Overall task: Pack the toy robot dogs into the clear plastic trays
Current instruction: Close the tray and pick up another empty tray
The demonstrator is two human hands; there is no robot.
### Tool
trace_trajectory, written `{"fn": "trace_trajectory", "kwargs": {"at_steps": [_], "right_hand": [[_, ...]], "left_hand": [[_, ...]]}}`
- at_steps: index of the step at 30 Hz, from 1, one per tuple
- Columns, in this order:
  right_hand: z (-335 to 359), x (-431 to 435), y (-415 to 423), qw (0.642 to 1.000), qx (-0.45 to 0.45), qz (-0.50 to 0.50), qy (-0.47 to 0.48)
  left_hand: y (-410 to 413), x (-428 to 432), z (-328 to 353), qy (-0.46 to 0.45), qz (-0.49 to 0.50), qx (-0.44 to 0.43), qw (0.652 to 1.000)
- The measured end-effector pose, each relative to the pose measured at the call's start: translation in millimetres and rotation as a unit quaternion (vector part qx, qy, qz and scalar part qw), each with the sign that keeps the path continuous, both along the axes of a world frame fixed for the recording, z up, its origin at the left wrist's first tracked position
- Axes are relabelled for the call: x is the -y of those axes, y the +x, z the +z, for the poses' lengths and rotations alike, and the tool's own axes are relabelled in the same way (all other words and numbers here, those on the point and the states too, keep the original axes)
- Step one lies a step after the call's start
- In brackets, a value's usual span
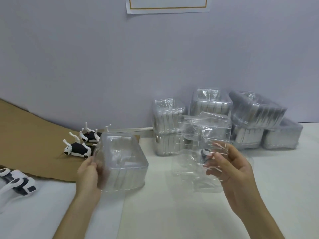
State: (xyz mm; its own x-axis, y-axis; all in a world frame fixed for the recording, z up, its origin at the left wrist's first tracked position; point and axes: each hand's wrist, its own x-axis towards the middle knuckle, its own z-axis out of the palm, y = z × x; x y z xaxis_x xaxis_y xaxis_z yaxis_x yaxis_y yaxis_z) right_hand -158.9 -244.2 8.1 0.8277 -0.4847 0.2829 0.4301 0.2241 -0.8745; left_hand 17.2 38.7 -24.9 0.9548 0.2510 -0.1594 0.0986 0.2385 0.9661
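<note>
Head view: the left hand (88,171) gripped the left side of a tray stack (124,163) at centre frame, fingers curled round its wall; the right hand (236,169), right of centre, held a single tray (214,131) in bent fingers, a dog (205,152) showing dimly through it; two dogs (77,150) lay on cardboard (25,138) at the left; more stacks (212,104) stood against the wall.

Packing bench in a small workshop or factory. White table (172,213) against plain grey wall (86,57), paper notice (167,4) above. Nested clear trays (210,104) stacked in bulk; flat cardboard sheet (25,135); several identical toy dogs (77,150) loose.
</note>
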Motion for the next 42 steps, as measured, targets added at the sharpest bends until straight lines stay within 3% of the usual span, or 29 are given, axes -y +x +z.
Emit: {"fn": "trace_trajectory", "kwargs": {"at_steps": [5,11,15,17,20,22,23,25,27,29,34,37,39,42], "right_hand": [[4.2,-1.7,-2.3,1.000,-0.003,0.024,-0.015],[1.6,-6.2,4.5,0.999,-0.015,0.037,0.002],[1.9,-6.6,8.4,0.996,-0.022,0.072,0.040],[1.3,-6.1,7.9,0.993,-0.025,0.098,0.059],[-0.6,-4.7,7.0,0.988,-0.026,0.133,0.072],[0.5,-5.2,6.9,0.983,-0.024,0.158,0.096],[1.2,-5.4,6.7,0.979,-0.021,0.169,0.109],[0.1,-5.4,6.9,0.971,-0.013,0.193,0.142],[-5.6,-5.3,7.4,0.962,-0.021,0.205,0.178],[-11.1,-7.8,9.9,0.968,-0.046,0.188,0.158],[-17.0,-19.3,18.5,0.988,-0.149,0.027,-0.027],[-17.4,-21.2,16.9,0.988,-0.140,-0.022,-0.060],[-15.5,-20.5,15.4,0.993,-0.107,-0.026,-0.039],[-8.3,-20.4,14.6,0.995,-0.080,0.043,0.037]], "left_hand": [[65.8,17.3,7.6,0.055,-0.044,0.007,0.997],[104.6,61.5,2.8,0.136,-0.028,0.052,0.989],[118.2,78.7,-1.7,0.143,-0.112,-0.033,0.983],[120.8,73.6,-0.1,0.208,-0.110,-0.058,0.970],[110.6,61.0,-1.5,0.321,-0.014,0.053,0.946],[83.0,60.7,5.3,0.267,0.033,0.178,0.947],[66.1,63.0,10.8,0.209,-0.009,0.206,0.956],[23.9,67.6,24.8,0.090,-0.224,0.175,0.955],[-13.4,65.7,35.4,0.036,-0.424,0.107,0.898],[-42.3,66.4,37.9,0.026,-0.487,0.104,0.867],[-80.1,67.8,37.5,-0.012,-0.353,0.157,0.922],[-93.0,62.3,29.0,0.083,-0.274,0.266,0.920],[-97.8,62.2,23.5,0.204,-0.178,0.391,0.879],[-98.6,65.7,10.7,0.362,-0.078,0.521,0.769]]}}
